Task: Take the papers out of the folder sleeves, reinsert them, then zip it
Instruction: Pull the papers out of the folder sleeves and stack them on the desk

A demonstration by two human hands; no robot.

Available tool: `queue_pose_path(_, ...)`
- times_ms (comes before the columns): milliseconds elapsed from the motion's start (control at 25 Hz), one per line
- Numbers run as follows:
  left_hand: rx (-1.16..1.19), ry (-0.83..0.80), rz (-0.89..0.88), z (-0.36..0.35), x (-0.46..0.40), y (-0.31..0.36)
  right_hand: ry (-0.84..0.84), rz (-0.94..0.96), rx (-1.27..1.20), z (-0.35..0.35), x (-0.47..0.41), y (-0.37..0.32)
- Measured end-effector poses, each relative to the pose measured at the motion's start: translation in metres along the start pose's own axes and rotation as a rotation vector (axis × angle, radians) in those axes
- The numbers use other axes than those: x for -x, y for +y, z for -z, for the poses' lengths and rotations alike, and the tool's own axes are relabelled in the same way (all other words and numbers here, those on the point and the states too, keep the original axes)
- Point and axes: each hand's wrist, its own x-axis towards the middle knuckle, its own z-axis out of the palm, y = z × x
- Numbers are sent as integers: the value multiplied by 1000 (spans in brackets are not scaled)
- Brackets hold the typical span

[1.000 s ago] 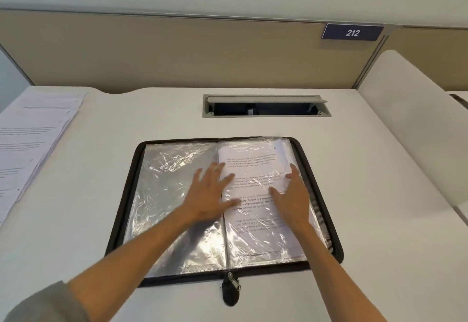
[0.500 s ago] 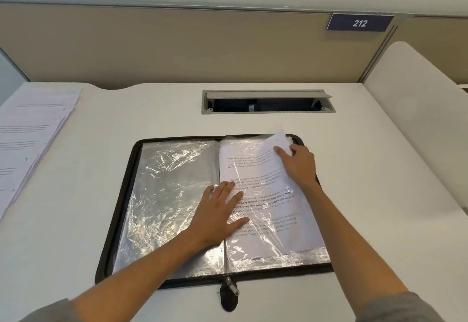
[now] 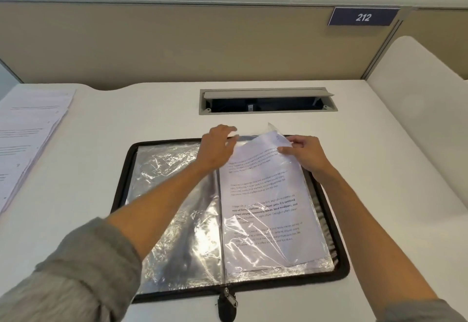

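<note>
Zippered folder (image 3: 229, 210) lying open on desk (image 3: 379, 195), printed paper (image 3: 266, 200) half inside right-hand sleeve (image 3: 278, 250). Right hand (image 3: 302, 153) pinching paper's top corner at folder's far edge; left hand (image 3: 217, 148) holding sleeve mouth, fingers loosely curled. Apparently mid-extraction; next, likely a steady pull away from the sleeve.

Office cubicle, white desk (image 3: 126, 129), beige partition (image 3: 177, 43), number plate 212 (image 3: 363, 17), cable hatch (image 3: 268, 101), printed sheets (image 3: 27, 131)
</note>
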Motion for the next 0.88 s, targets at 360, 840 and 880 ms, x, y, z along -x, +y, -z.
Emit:
queue_pose_path(360,367,-377,53,3,-51,25,-46,5,-79,12,2,1)
queue_pose_path(840,239,-293,88,34,-97,19,23,-54,284,15,-20,-9)
queue_pose_path(880,222,-270,80,39,-105,19,15,-55,309,13,-24,-12)
